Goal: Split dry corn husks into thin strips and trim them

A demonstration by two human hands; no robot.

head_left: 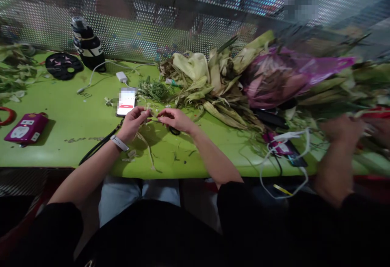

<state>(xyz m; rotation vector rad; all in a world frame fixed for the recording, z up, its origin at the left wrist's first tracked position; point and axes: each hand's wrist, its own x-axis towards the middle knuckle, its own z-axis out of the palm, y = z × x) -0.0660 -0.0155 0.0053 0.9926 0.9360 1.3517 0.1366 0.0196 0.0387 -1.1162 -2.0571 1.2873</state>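
My left hand (134, 121) and my right hand (176, 119) meet over the green table (67, 116), fingers pinched on a thin pale strip of dried leaf (154, 112) stretched between them. More strands of it trail down onto the table below my left hand. A white band sits on my left wrist. A phone (126, 101) with a lit screen lies just beyond my left hand. A heap of corn husks (213, 88) is piled to the right of my right hand.
A purple plastic bag (280, 76) rests on the husks. Another person's arm (338, 157) works at the right. A dark bottle (87, 43), black disc (63, 65), charger cable (100, 70), pink device (26, 128) and perforated metal wall (152, 23) surround the table.
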